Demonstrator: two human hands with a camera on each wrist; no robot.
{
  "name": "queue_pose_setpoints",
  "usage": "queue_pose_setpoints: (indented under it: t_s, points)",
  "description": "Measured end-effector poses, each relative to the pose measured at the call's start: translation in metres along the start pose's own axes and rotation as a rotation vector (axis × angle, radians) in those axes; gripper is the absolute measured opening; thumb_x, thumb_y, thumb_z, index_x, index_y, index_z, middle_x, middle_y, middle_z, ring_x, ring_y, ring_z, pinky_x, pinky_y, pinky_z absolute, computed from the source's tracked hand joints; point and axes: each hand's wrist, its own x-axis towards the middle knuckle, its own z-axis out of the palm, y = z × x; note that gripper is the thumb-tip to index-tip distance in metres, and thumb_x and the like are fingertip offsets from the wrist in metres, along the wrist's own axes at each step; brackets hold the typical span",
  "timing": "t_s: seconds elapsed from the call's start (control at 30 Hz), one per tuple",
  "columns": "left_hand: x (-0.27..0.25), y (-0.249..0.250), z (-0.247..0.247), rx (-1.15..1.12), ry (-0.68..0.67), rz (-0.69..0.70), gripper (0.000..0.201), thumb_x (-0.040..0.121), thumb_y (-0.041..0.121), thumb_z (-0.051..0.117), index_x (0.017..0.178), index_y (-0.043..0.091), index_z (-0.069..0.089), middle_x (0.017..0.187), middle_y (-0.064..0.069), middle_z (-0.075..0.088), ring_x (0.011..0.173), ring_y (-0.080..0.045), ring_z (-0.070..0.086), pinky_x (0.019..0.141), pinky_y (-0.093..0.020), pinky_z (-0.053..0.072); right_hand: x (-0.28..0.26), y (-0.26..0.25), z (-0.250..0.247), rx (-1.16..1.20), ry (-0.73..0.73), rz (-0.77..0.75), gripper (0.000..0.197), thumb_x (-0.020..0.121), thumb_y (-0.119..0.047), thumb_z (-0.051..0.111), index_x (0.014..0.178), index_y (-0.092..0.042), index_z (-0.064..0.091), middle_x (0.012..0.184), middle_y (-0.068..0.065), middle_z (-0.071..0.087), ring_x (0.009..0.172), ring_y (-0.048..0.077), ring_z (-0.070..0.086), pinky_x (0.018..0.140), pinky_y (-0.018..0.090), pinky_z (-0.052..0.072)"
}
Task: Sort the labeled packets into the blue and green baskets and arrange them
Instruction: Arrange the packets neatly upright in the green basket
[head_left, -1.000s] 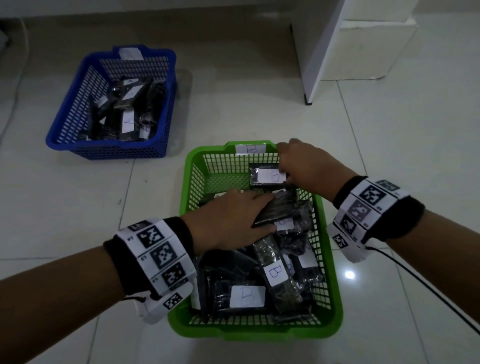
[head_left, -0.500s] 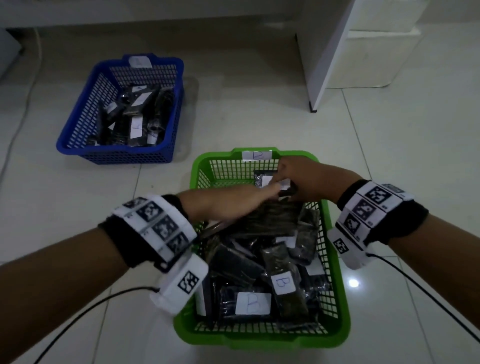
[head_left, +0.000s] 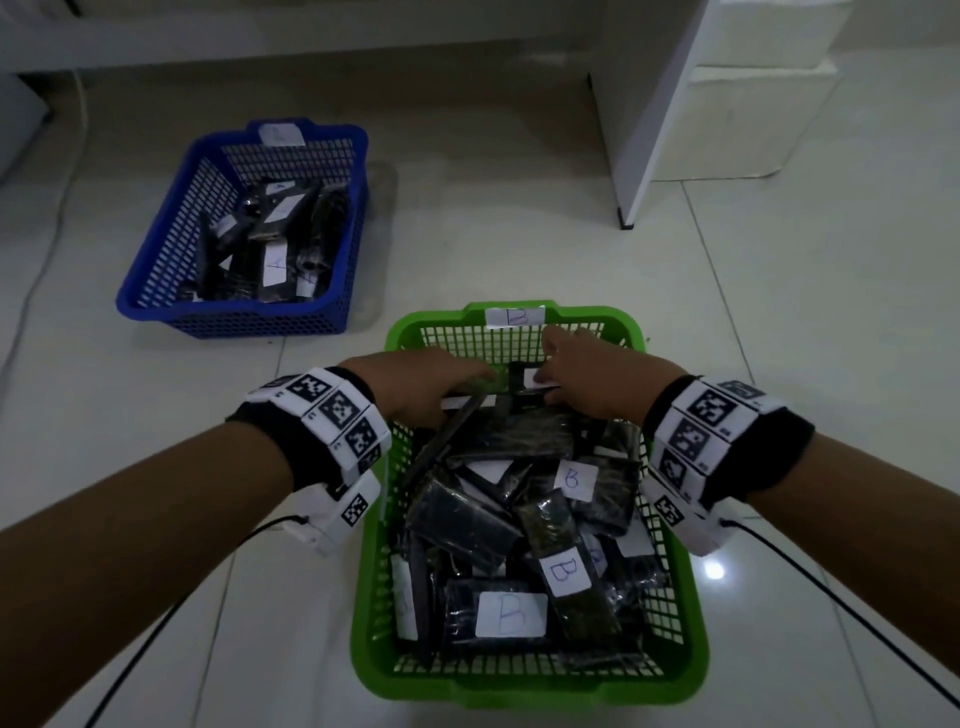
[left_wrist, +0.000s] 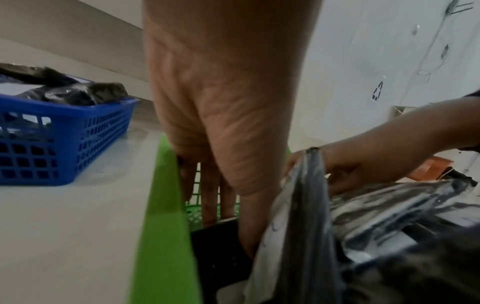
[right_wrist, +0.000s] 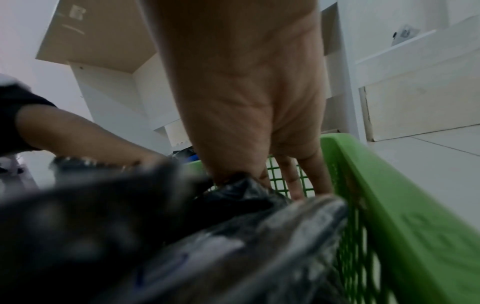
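A green basket (head_left: 524, 691) marked B stands in front of me, full of black packets with white B labels (head_left: 511, 613). A blue basket (head_left: 234, 312) with A packets sits at the far left. Both hands are at the green basket's far end. My right hand (head_left: 571, 374) pinches a standing black packet (head_left: 532, 379) by its top, thumb in front (right_wrist: 233, 170), the other fingers behind it near the mesh wall. My left hand (head_left: 447, 382) reaches down with straight fingers (left_wrist: 210, 195) beside a packet tilted on edge (left_wrist: 306, 205). The fingertips of both hands are hidden.
A white cabinet (head_left: 649, 104) stands on the tiled floor at the far right, beyond the green basket. Black cables (head_left: 831, 597) trail from both wrist units across the floor. A thin cord (head_left: 52, 234) runs along the far left.
My left hand has left the middle of the pile and moved to the far end, next to my right hand. The right hand has stayed at the far wall with its packet.
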Motion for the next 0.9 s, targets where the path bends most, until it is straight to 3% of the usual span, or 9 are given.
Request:
queue_pose_setpoints:
  t_s: [0.1,0.2,0.37,0.47,0.57,0.67,0.73,0.8,0.9]
  points:
    - [-0.002,-0.004,-0.002,-0.023,0.125,0.063,0.056,0.079,0.029,0.082,0.128,0.028,0.056,0.114,0.004,0.064,0.101,-0.018,0.059,0.078,-0.033,0.050,0.003,0.002,0.002,0.051,-0.086,0.020,0.039,0.100,-0.036,0.049,0.131,-0.013,0.056,0.134,0.014,0.040,0.120,0.035,0.048,0.103,0.047,0.042]
    - [-0.001,-0.003,0.000,0.114,0.238,0.054,0.040,0.076,0.032,0.081,0.112,0.026,0.064,0.100,0.002,0.064,0.091,-0.019,0.059,0.069,-0.029,0.042,0.004,0.008,0.003,0.113,-0.084,-0.026,0.040,0.101,-0.030,0.049,0.137,-0.015,0.053,0.133,0.013,0.047,0.122,0.031,0.049,0.105,0.043,0.040]
    - [0.005,0.004,0.001,0.234,0.268,0.016,0.017,0.084,0.023,0.071,0.100,0.017,0.066,0.096,-0.006,0.067,0.087,-0.026,0.065,0.070,-0.033,0.050,0.004,0.013,0.010,0.134,-0.007,-0.121,0.049,0.099,-0.021,0.045,0.136,-0.054,0.046,0.143,0.008,0.032,0.114,0.034,0.049,0.104,0.046,0.043]
    - [0.006,0.007,-0.002,0.283,0.307,0.001,0.014,0.085,0.021,0.070,0.098,0.017,0.069,0.097,-0.008,0.067,0.088,-0.027,0.065,0.071,-0.035,0.052,0.002,0.009,0.010,0.070,-0.030,-0.074,0.057,0.099,-0.015,0.040,0.135,-0.060,0.042,0.138,0.006,0.031,0.115,0.035,0.042,0.103,0.051,0.041]
    - [0.013,0.013,0.004,0.355,0.333,-0.035,0.014,0.092,0.013,0.061,0.102,0.009,0.069,0.104,-0.012,0.064,0.092,-0.032,0.065,0.072,-0.038,0.050,0.001,0.008,0.006,0.049,-0.066,-0.058,0.062,0.099,-0.011,0.037,0.136,-0.060,0.040,0.128,0.004,0.034,0.119,0.032,0.036,0.105,0.049,0.038]
    - [0.017,0.015,0.010,0.365,0.314,-0.074,0.022,0.096,0.005,0.052,0.114,0.002,0.066,0.112,-0.015,0.064,0.097,-0.036,0.066,0.078,-0.043,0.056,0.003,0.008,0.000,0.061,-0.078,-0.082,0.061,0.096,-0.006,0.042,0.139,-0.050,0.045,0.115,0.004,0.039,0.116,0.030,0.045,0.102,0.042,0.041]
    - [0.014,0.014,0.006,0.359,0.271,-0.047,0.026,0.097,0.006,0.053,0.117,0.007,0.070,0.117,-0.013,0.063,0.103,-0.033,0.065,0.085,-0.042,0.055,0.002,0.010,-0.009,0.110,-0.003,-0.086,0.052,0.093,-0.005,0.048,0.134,-0.036,0.057,0.125,0.007,0.055,0.118,0.029,0.054,0.101,0.036,0.044]
    - [0.011,0.016,0.002,0.380,0.238,-0.054,0.027,0.097,0.007,0.052,0.117,0.010,0.071,0.118,-0.012,0.063,0.104,-0.030,0.064,0.084,-0.037,0.054,-0.001,0.010,-0.016,0.154,0.088,-0.074,0.039,0.093,-0.009,0.052,0.124,-0.028,0.067,0.130,0.005,0.062,0.118,0.025,0.058,0.102,0.036,0.046]
    - [0.009,0.022,0.007,0.418,0.234,-0.095,0.025,0.099,0.007,0.049,0.115,0.006,0.069,0.117,-0.013,0.060,0.100,-0.031,0.065,0.079,-0.037,0.054,-0.005,0.005,-0.014,0.105,-0.074,-0.047,0.035,0.095,-0.012,0.047,0.123,-0.021,0.068,0.125,0.007,0.065,0.112,0.025,0.060,0.099,0.037,0.048]
